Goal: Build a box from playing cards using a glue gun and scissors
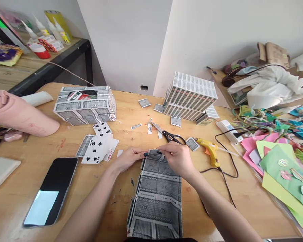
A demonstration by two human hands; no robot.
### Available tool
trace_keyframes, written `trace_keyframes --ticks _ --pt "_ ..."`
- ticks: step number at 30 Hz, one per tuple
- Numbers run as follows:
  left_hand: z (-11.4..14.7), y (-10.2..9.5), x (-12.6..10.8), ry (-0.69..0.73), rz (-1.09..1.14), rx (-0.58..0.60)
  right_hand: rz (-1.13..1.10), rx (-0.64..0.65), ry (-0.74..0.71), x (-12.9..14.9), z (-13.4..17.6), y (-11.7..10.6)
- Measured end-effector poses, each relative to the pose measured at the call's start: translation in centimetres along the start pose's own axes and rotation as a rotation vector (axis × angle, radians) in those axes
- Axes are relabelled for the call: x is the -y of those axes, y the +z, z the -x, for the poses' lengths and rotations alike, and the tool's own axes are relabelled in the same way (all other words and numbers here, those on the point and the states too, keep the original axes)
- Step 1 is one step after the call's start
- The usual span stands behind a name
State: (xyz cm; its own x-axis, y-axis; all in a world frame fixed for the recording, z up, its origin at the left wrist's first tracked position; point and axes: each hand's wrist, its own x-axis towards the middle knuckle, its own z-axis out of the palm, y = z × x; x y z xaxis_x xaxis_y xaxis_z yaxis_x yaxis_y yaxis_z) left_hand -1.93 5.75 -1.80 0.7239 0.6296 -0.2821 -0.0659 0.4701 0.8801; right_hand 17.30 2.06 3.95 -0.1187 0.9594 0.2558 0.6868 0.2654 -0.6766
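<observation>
A long structure made of grey-backed playing cards [155, 188] lies in front of me, its near end close to my body. My left hand [131, 158] pinches its far left corner between thumb and fingers. At the far right corner, my right hand [178, 158] has thumb and index finger closed on the card edge. Just beyond my right hand lie black-handled scissors [173, 136], open-bladed, among cut card strips [149, 129]. Left of my left hand, loose playing cards [97, 148] overlap, several face up. A single card [192, 144] rests beside the yellow glue gun [212, 151].
A card-covered box [86, 109] stands at the back left, stacked card packs [189, 95] at the back right. A phone [52, 191] and pink roll [22, 112] lie left. To the right are a power strip [228, 131], the glue gun's cord and coloured paper [285, 168].
</observation>
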Motion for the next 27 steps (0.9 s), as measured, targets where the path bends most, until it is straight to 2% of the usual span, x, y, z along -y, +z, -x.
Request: trace_keyframes --ticks 4,7,13,15,21,27 --pt "0.0 -0.1 0.1 0.006 0.005 -0.003 -0.016 -0.013 0.001 -0.2 0.4 0.1" --pt "0.0 -0.1 0.2 0.008 0.011 -0.007 0.06 0.045 -0.063 -0.1 0.7 -0.2" --pt "0.1 0.0 0.0 0.005 0.007 -0.034 0.564 0.308 -0.203 1.9 0.0 -0.9" --pt "0.2 0.0 -0.1 0.002 -0.015 -0.04 0.647 0.372 -0.247 2.2 -0.4 -0.9" --pt "0.1 0.0 -0.3 -0.012 -0.071 -0.069 0.641 0.422 -0.366 1.5 -1.0 -0.6" --pt "-0.3 -0.2 -0.2 -0.006 -0.048 -0.064 0.626 0.494 -0.365 1.8 -1.3 -0.6"
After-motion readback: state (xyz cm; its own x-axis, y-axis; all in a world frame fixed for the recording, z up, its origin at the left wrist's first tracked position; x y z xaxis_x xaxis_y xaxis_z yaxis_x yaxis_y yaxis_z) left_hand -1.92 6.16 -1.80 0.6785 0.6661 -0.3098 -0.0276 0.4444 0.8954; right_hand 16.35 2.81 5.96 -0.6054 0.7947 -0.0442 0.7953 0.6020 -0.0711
